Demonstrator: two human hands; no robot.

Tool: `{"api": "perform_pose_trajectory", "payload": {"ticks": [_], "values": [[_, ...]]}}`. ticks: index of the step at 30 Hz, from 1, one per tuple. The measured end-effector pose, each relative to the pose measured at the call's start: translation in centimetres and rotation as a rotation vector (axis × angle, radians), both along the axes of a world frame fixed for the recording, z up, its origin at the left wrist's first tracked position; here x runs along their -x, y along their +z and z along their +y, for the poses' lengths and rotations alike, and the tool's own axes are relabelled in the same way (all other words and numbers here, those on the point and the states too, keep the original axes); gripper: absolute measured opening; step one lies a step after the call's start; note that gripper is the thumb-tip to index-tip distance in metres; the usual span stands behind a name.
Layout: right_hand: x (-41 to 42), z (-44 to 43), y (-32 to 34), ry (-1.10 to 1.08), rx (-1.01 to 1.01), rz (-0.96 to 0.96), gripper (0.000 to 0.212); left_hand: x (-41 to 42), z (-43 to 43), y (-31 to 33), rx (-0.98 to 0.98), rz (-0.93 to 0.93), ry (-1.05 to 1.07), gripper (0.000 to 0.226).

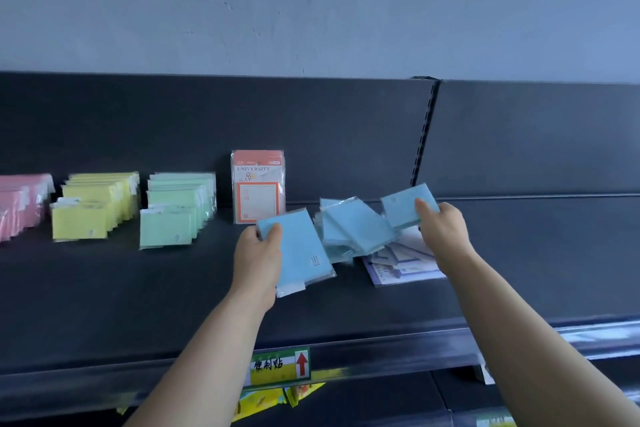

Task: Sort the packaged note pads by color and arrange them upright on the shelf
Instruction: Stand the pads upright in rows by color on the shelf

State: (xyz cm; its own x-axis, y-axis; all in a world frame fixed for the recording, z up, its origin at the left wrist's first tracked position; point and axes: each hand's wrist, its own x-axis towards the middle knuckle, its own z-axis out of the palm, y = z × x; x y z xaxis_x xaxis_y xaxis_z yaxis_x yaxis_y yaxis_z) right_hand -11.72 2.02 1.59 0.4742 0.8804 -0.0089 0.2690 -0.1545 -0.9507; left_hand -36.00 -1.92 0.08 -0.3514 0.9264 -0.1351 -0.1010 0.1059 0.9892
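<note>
Blue packaged note pads are in both hands. The left hand (258,255) grips a blue pack (301,250) by its left edge, with the thumb over the upper corner and the other fingers curled behind. The pack is tilted, and I cannot tell whether it is one pack or several. The right hand (445,229) pinches another blue pad (403,206) at its lower right corner, thumb in front, and holds it above the shelf (138,305), a little higher than the left one.

Between the two hands a heap of blue pads (353,229) lies on the shelf, some flat, some leaning on each other. It is close to the pack in the left hand, but I cannot tell if they touch. Just below the right hand, partly under the heap, white and purple packs (408,265) lie flat.

Just beyond the left hand an orange pack (258,187) stands upright. Farther to the left of that hand, well apart, rows stand upright: green pads (176,208), then yellow pads (93,204), then pink pads (20,204) at the edge of view. Beside the left forearm a green and yellow label (280,366) sits on the front edge of the shelf.
</note>
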Motion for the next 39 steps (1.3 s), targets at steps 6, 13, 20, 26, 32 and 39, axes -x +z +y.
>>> {"api": "perform_pose_trajectory", "payload": {"ticks": [6, 13, 20, 26, 32, 39], "values": [[-0.5, -0.5, -1.3, -0.060, 0.312, -0.612, 0.043, 0.4, -0.1, 0.7, 0.012, -0.089, -0.046, 0.011], [4.2, -2.0, 0.2, 0.251, 0.147, -0.732, 0.063, 0.4, -0.5, 0.7, 0.006, -0.085, -0.183, 0.020], [5.1, -1.3, 0.3, 0.175, 0.158, -0.763, 0.084, 1.8, -0.7, 0.6, -0.063, -0.162, -0.246, 0.023], [5.7, -3.0, 1.4, 0.122, -0.238, -0.120, 0.027, 2.6, -1.2, 0.9, -0.092, -0.224, -0.250, 0.023], [10.2, -4.4, 0.1, 0.284, -0.214, -0.037, 0.022, 1.8, -2.0, 0.9, -0.091, -0.305, -0.328, 0.020], [11.7, -5.2, -1.0, 0.475, -0.173, -0.083, 0.031, 2.1, -2.3, 0.5, -0.136, -0.238, -0.270, 0.034]]}}
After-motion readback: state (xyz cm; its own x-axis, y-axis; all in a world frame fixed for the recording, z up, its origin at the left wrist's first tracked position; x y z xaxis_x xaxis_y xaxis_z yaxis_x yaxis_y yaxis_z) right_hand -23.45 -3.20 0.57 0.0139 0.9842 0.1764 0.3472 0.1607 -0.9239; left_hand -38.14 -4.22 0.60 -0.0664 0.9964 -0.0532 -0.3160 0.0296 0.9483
